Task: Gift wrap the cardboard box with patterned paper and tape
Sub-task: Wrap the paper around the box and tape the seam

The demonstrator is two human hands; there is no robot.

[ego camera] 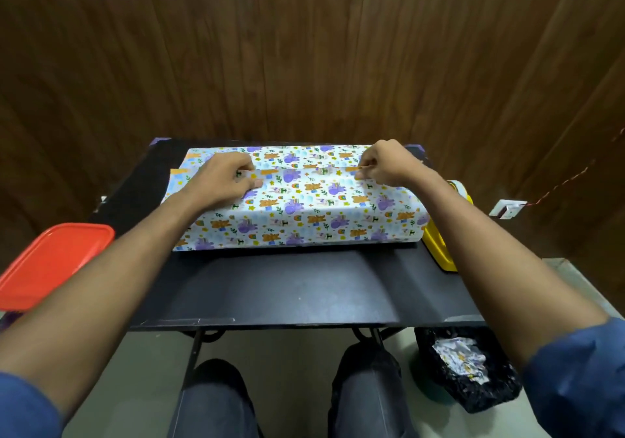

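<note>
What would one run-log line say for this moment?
stage: seam folding | left hand: pressing patterned paper | right hand: pinching paper edge | yellow tape dispenser: untouched

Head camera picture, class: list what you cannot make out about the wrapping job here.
- Cardboard box: wholly hidden under the patterned paper.
- Tape on the seam: none discernible; left hand and right hand cover its ends.
- Tape dispenser: mostly behind the right forearm.
- Red lid: cut off by the left edge.

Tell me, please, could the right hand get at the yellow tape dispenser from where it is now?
Probably yes: the yellow tape dispenser sits just beside the right hand, off the wrapped box's end, nothing between, though it must release the paper seam first.
</note>
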